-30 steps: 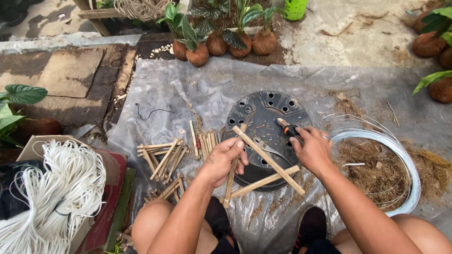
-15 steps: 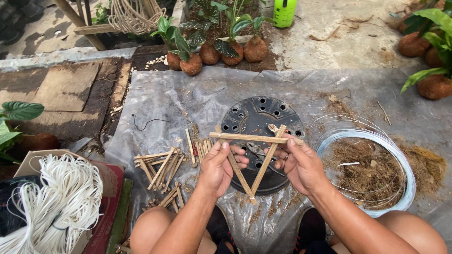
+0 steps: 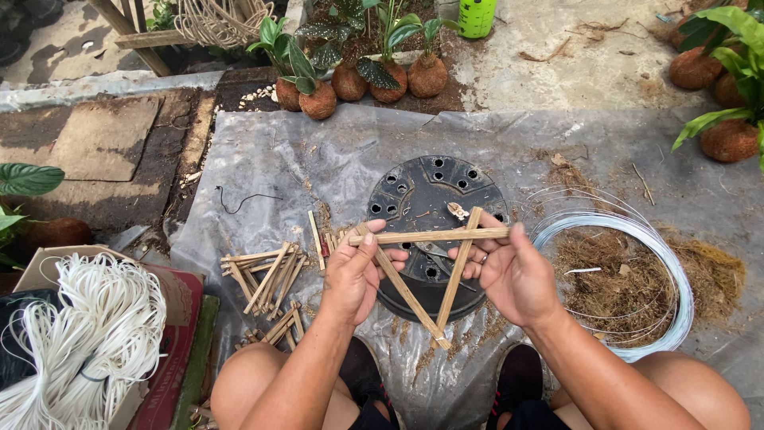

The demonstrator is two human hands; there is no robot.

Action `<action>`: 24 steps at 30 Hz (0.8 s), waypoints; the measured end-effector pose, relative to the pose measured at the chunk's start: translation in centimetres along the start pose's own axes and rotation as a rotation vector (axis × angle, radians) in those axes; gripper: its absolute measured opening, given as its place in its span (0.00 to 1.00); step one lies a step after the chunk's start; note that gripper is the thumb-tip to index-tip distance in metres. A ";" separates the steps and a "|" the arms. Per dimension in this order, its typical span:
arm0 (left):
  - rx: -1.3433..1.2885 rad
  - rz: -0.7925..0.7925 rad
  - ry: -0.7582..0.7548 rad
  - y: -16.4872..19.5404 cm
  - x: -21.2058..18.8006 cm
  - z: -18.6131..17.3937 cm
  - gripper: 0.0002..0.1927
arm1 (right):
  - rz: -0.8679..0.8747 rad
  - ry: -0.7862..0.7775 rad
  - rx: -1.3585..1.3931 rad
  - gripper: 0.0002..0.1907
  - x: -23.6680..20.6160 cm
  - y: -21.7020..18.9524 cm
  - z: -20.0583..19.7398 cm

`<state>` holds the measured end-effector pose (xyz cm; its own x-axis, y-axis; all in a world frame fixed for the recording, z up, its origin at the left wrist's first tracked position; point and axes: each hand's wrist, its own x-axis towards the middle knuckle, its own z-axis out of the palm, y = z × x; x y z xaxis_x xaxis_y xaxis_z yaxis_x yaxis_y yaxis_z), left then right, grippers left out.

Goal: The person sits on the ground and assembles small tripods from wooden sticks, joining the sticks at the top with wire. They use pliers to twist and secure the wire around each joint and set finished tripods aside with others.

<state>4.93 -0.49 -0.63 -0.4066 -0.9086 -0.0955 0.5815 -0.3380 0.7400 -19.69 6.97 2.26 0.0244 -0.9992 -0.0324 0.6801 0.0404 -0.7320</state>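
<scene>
My left hand and my right hand hold three bamboo sticks crossed into a triangle, its point toward me. The left hand pinches the upper left corner; the right hand grips the upper right corner, thumb on the top stick. The triangle hovers above a round black perforated tray lying on a grey plastic sheet. A small pair of pliers lies on the tray under the sticks, partly hidden.
A pile of loose bamboo sticks lies left of my knees. A coil of pale wire rings coconut fibre at right. White cord bundle on a box at lower left. Moss-ball plants stand along the back.
One second ago I held loosely crossed sticks low over the tray. Now they form a triangle, lifted with both hands at its top corners.
</scene>
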 end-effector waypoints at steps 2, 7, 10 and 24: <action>-0.022 0.004 0.013 0.4 0.0 -0.2 0.20 | -0.008 -0.059 0.018 0.34 -0.1 -0.6 0.0; -0.024 0.031 0.004 1.0 -0.2 -0.3 0.21 | -0.056 0.005 -0.071 0.28 -0.5 -0.5 -0.5; -0.019 0.038 0.004 1.1 -0.5 -0.2 0.21 | -0.069 0.034 -0.097 0.25 -0.4 -0.1 -1.0; -0.011 0.057 -0.031 1.0 -0.8 0.1 0.21 | -0.111 0.191 -0.093 0.24 -0.2 1.3 -2.1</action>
<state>5.73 -0.12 0.31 -0.3941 -0.9185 -0.0322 0.6121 -0.2885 0.7363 -20.36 7.25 -0.16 -0.1922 -0.9788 -0.0701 0.5999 -0.0607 -0.7977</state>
